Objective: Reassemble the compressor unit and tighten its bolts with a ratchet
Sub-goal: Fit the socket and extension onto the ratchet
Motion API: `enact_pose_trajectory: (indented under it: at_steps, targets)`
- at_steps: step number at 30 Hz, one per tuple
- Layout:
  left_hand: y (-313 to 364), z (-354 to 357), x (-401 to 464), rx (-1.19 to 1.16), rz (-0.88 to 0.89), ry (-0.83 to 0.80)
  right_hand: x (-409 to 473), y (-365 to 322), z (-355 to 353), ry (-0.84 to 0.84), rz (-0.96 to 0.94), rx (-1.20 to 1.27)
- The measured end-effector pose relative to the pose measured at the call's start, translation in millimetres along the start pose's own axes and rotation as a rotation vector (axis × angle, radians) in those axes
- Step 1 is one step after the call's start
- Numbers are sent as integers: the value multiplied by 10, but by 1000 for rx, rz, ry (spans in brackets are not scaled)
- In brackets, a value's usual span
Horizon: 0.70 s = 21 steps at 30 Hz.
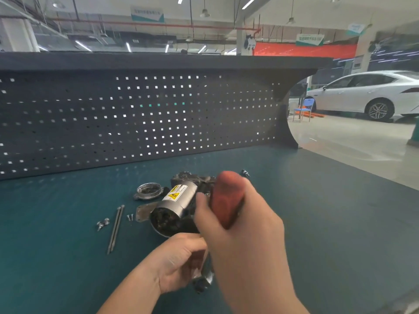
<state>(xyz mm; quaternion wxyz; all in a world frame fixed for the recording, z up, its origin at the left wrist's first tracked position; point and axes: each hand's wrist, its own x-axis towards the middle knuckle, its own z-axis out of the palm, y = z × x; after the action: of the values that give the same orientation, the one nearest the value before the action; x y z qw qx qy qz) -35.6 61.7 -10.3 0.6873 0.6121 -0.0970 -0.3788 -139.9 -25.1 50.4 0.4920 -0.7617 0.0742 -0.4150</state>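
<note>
The compressor unit point(179, 200), a silver cylinder with a yellow warning label and an open dark end, lies on the teal bench. My right hand point(244, 225) is wrapped around the ratchet's red handle point(226, 198), held above the unit. My left hand point(179, 261) pinches the ratchet's metal head point(204, 279) close to me. A round metal end cap point(148, 190) sits left of the unit, with a flat plate point(142, 211) beside it. Two long bolts point(115, 230) lie side by side further left.
Short screws point(103, 223) lie left of the long bolts, and another small screw point(130, 216) rests near the plate. A small fitting point(245, 172) sits behind my right hand. A dark pegboard point(136, 118) backs the bench. A white car point(367, 96) stands far right.
</note>
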Motion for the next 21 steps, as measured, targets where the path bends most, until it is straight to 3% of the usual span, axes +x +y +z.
enact_pose_trajectory:
  at_steps: [2, 5, 8, 10, 12, 16, 17, 19, 21]
  targets:
    - [-2, -31, -11, -68, 4, -5, 35, 82, -61, 127, 90, 70]
    - [21, -97, -44, -166, -8, -68, -89, 393, -265, 564, 375, 266]
    - [6, -59, -33, -180, -2, -88, -248, 619, -303, 747, 525, 372]
    - [-16, -34, -28, -179, 4, -49, -256, 635, -244, 791, 512, 415]
    - [-21, -34, -34, -166, 12, -8, -170, 511, -181, 714, 401, 394]
    - [-27, -20, -61, -164, -1, 41, 82, 135, -86, 181, 96, 169]
    - [-18, -7, -70, -184, -3, 45, 124, 145, -108, 166, 90, 130]
    - [3, 19, -79, -227, 15, 45, 123, 310, -191, 395, 229, 242]
    - [15, 44, -73, -285, 20, 17, -22, 534, -262, 669, 497, 426]
